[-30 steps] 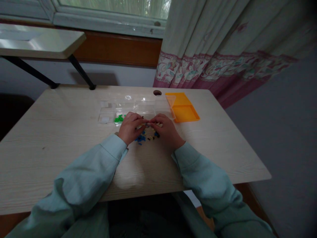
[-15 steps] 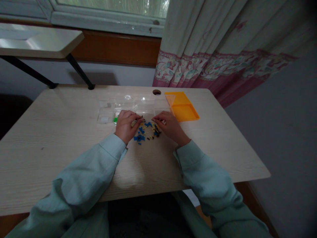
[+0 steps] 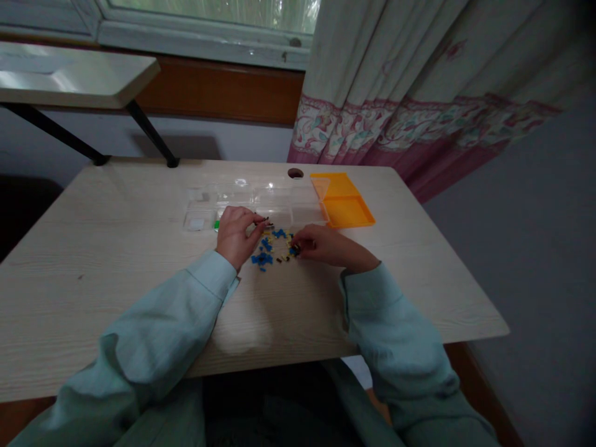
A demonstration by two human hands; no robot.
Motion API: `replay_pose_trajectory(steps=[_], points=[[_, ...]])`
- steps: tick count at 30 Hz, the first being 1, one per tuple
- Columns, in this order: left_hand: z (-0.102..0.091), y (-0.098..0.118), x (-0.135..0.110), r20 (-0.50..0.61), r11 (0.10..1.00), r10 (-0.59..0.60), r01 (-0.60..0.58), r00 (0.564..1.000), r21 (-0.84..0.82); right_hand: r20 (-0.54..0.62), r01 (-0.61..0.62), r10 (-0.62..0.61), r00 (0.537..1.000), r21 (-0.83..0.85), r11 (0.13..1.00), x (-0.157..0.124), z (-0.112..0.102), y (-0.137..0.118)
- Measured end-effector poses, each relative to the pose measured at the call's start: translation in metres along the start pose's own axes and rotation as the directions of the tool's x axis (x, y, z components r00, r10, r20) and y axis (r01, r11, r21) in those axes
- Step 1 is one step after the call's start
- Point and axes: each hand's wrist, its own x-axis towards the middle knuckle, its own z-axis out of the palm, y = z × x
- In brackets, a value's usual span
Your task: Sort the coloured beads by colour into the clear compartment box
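Note:
Between finger and thumb, my left hand (image 3: 237,238) pinches a small dark piece (image 3: 267,221), too small to make out fully. My right hand (image 3: 321,244) has its fingertips down at a cluster of black and yellow bits (image 3: 295,250) on the right of the loose pieces; whether it grips one is hidden by the fingers. Small blue building pieces (image 3: 262,259) lie to the left of that cluster, with more blue pieces (image 3: 279,233) at the back. Tiny yellow and dark bits are scattered among them.
Behind my hands lies a clear plastic compartment box (image 3: 272,197), with a green piece (image 3: 216,225) near its front edge. An orange tray (image 3: 349,212) stands to its right. A raised shelf (image 3: 79,77) on black legs is at the back left. The desk (image 3: 153,267) has a round cable hole.
My right hand has moved down and to the right, away from my left hand, onto the black and yellow bits. My left hand stays nearly still with its pinched piece.

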Motion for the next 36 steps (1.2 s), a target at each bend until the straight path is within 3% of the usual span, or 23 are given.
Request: replay_pose_trajectory(steps=[5, 16, 36], points=[[-0.001, 0.001, 0.0, 0.014, 1.0, -0.009, 0.009, 1.0, 0.002, -0.05, 0.059, -0.062, 0.997, -0.061, 0.996, 0.008, 0.009, -0.004], [0.0, 0.001, 0.0, 0.018, 1.0, -0.008, 0.008, 1.0, -0.01, -0.156, 0.153, -0.146, 0.977, 0.031, 0.988, 0.02, 0.029, -0.009], [0.001, 0.0, 0.0, 0.031, 1.0, -0.013, 0.013, 0.999, -0.02, -0.196, 0.134, -0.139, 0.971, -0.038, 0.99, 0.018, 0.026, -0.008]])
